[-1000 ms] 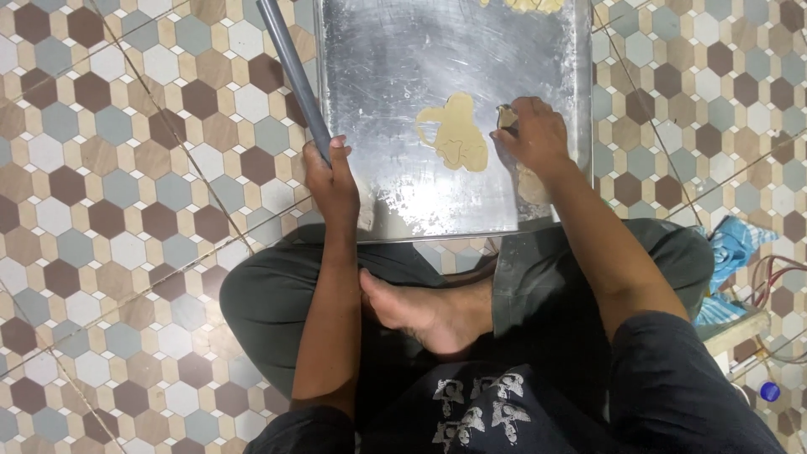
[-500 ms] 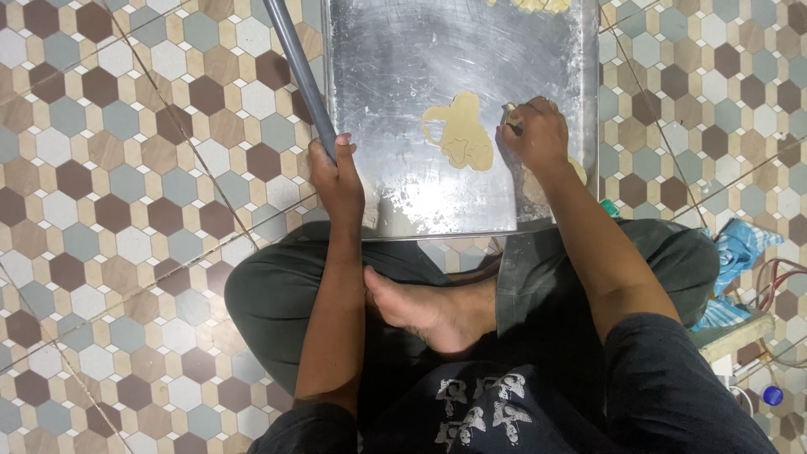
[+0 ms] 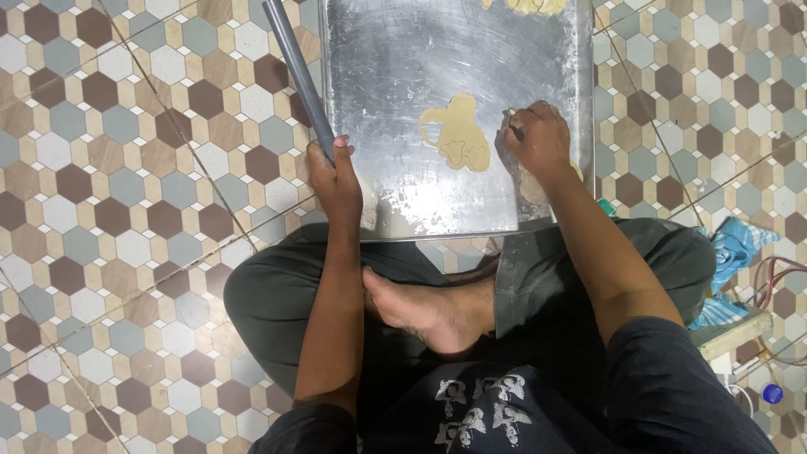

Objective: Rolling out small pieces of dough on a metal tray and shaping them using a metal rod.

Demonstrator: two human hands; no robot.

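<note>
Head view: left hand [image 3: 336,181] grips grey pipe [image 3: 298,71], right hand [image 3: 538,139] presses dough [image 3: 458,134]

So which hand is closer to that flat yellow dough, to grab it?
Probably the right hand: it rests on the metal tray right beside the dough piece. The left hand sits at the tray's edge, its grip full with the grey pipe.

Scuffed shiny metal tray [image 3: 403,59], matt grey plastic pipe [image 3: 296,71]
</note>
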